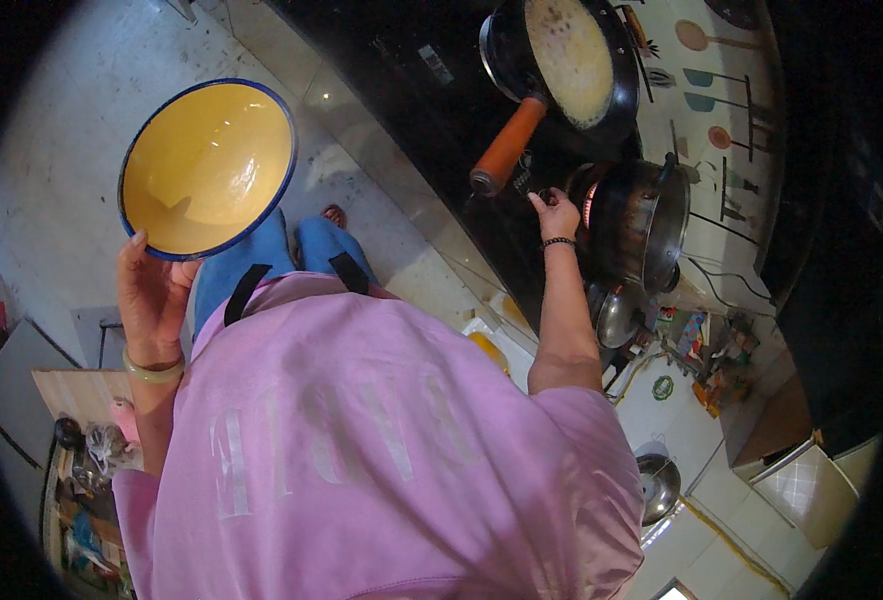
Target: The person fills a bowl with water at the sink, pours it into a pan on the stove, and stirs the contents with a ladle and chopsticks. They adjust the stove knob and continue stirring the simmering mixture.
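An empty bowl (205,169), yellow inside with a dark blue rim, is held out over the floor by my left hand (158,281). The thumb lies over its rim and the fingers are underneath. My right hand (558,216) reaches to the black stove surface, fingers bent, between a wok's orange handle and a pot. Whether it pinches or turns something there is hidden. The black wok (625,82) contains pale, frothy liquid (573,64). Next to my right wrist stands a scorched metal pot (629,217), with an orange glow at its base.
A lidded metal pan (618,315) sits close to my right forearm. Packets (693,337) crowd the counter corner behind it. A steel bowl (659,487) lies on the white tiled counter (693,427). At lower left, a shelf (74,517) carries bags and household items.
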Motion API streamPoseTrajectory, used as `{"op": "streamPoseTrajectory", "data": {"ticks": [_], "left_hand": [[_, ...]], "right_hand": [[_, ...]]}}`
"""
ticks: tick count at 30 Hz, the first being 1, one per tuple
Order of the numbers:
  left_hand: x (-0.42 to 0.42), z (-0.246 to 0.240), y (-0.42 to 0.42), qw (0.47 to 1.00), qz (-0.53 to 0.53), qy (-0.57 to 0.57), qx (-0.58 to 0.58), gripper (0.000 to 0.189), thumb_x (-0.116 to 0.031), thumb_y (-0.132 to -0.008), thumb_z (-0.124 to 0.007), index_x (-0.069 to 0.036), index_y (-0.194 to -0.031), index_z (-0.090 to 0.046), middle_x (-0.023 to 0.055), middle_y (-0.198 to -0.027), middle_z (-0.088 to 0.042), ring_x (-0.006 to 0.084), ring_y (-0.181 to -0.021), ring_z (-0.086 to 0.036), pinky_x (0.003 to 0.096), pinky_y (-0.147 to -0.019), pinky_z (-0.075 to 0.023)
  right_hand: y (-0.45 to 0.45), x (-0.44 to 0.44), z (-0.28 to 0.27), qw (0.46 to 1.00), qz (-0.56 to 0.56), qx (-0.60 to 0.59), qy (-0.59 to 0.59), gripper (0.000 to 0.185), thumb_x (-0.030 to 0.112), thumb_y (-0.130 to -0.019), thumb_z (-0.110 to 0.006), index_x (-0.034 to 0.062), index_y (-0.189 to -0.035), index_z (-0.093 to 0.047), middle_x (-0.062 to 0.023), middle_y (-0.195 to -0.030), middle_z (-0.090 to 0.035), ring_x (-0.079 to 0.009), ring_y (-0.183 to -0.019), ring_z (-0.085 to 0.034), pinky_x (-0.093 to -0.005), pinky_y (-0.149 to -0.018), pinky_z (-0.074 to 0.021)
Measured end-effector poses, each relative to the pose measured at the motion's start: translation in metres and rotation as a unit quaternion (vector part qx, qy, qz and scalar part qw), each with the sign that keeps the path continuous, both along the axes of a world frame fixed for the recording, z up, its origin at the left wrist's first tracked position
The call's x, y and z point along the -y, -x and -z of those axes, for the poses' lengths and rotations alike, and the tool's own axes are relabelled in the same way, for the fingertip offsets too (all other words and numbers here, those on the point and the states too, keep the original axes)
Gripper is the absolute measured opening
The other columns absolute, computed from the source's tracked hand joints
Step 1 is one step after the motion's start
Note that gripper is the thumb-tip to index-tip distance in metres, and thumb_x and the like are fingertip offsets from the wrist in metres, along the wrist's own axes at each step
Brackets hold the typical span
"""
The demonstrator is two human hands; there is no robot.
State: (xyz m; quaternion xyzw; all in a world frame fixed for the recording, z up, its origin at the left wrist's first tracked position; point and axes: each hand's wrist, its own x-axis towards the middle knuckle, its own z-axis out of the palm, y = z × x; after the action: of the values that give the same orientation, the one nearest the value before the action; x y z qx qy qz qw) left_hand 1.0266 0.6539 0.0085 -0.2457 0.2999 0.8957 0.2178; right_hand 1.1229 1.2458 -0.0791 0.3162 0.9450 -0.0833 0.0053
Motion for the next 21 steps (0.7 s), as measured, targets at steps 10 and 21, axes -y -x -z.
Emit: {"op": "streamPoseTrajectory", "data": {"ticks": [10, 21], "left_hand": [[-0.002, -0.005, 0.003, 1.000, 0.003, 0.015, 0.009, 0.041, -0.025, -0.085, -0.053, 0.000, -0.117, -0.047, 0.0125, -0.118, -0.055, 0.0234, -0.104, -0.056, 0.0355, -0.086, -0.0493], [-0.009, -0.022, 0.008, 1.000, 0.011, 0.008, -0.020, 0.039, -0.023, -0.085, -0.053, -0.001, -0.118, -0.049, 0.0127, -0.119, -0.054, 0.0234, -0.106, -0.056, 0.0348, -0.084, -0.0509]], "right_hand": [[0.007, 0.007, -0.002, 0.999, 0.021, 0.031, -0.035, 0.044, 0.027, -0.067, -0.075, 0.0004, -0.101, -0.063, -0.0210, -0.086, -0.064, -0.0339, -0.083, -0.061, -0.0381, -0.075, -0.0483], [0.000, 0.009, 0.002, 0.998, 0.001, -0.002, -0.057, 0.044, 0.027, -0.067, -0.074, 0.0005, -0.100, -0.064, -0.0202, -0.095, -0.063, -0.0328, -0.088, -0.061, -0.0367, -0.079, -0.0478]]}}
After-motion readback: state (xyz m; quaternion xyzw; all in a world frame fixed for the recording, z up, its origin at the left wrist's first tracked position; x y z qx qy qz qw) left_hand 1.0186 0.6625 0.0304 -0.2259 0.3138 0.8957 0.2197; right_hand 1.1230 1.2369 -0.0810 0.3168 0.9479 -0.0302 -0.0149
